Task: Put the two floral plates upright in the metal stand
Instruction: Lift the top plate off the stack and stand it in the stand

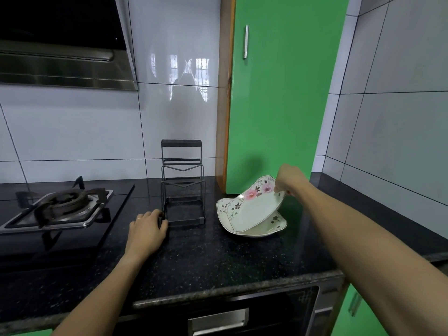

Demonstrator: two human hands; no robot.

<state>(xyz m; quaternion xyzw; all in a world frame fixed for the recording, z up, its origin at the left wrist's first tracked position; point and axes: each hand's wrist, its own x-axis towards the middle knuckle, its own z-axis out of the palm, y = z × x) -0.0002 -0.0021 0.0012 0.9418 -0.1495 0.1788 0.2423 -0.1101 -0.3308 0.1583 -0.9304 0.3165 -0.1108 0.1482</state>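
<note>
Two white floral plates lie stacked on the black counter at the right. The upper plate (254,207) is tilted, its far rim raised, and my right hand (288,181) grips that far rim. The lower plate (271,229) lies flat beneath it. The dark metal stand (183,190) is upright and holds nothing, to the left of the plates near the wall. My left hand (148,229) rests on the counter and its fingers hold the stand's front left corner.
A gas hob (63,207) sits at the left under a range hood (63,44). A tall green cabinet door (278,93) stands just behind the plates. The speckled counter's (218,258) front edge runs below my arms, with an oven (230,316) underneath.
</note>
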